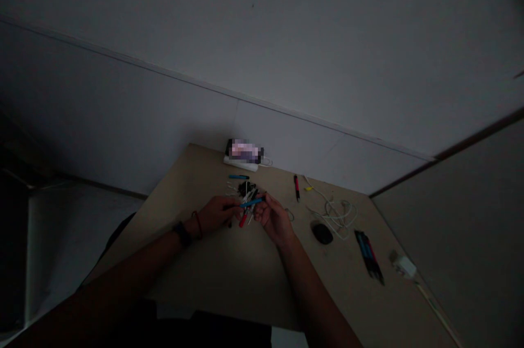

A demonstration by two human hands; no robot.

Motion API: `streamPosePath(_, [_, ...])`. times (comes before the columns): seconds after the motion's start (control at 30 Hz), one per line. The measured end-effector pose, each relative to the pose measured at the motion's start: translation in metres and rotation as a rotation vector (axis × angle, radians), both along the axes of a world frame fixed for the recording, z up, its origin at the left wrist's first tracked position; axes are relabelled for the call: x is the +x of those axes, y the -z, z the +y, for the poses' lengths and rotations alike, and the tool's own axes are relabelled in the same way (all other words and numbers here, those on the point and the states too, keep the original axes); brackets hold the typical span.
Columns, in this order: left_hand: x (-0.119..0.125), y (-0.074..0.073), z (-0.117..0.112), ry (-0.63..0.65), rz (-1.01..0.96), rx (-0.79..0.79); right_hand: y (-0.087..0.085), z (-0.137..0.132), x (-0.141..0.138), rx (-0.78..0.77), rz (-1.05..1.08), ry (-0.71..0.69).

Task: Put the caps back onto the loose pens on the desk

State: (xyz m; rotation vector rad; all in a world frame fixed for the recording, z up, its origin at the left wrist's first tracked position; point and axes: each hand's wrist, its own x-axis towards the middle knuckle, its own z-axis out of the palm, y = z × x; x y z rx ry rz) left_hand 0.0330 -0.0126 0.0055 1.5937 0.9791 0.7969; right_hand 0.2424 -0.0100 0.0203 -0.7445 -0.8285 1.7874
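Note:
My left hand (216, 214) and my right hand (274, 219) meet above the table, their fingertips pinching opposite ends of a slim blue-handled tool (251, 202). Just below my hands, a red-handled tool (243, 219) lies among a tangled heap of thin black and white tools (245, 189). The dim light hides their exact kind. A dark band and a thin cord (186, 230) circle my left wrist.
On the beige table (229, 277) lie a blue pen (238, 177), a red-and-black pen (296, 187), a white cable (333, 211), a black mouse (322, 233), a dark tool bundle (369, 256), a white plug (405, 267) and a power strip (240, 163).

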Motion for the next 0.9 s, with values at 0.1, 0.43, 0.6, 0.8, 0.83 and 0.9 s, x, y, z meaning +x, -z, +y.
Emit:
streamPosePath(0.1, [0.0003,0.0024,0.0007,-0.005,-0.006,-0.017,-0.0012,-0.0007,-0.0003,0.012,0.002,0.000])
streamPosePath(0.43, [-0.0006,0.0042,0.0015,0.015,-0.008,0.001,-0.0020,-0.0015,-0.0006,0.016,-0.013,0.001])
streamPosePath(0.6, [0.0001,0.0032,0.0004,0.000,-0.004,-0.004,-0.0022,-0.0018,-0.0002,0.026,-0.012,-0.009])
streamPosePath(0.8, [0.0003,0.0041,0.0010,0.009,0.018,0.016,-0.0024,-0.0011,-0.0009,0.030,-0.003,-0.008])
streamPosePath(0.83, [0.0003,0.0042,0.0012,0.008,0.015,0.018,-0.0026,-0.0012,-0.0011,0.027,-0.001,-0.007])
streamPosePath(0.9, [0.0003,0.0042,0.0012,0.002,0.009,0.022,-0.0027,-0.0014,-0.0013,0.025,0.000,-0.006])
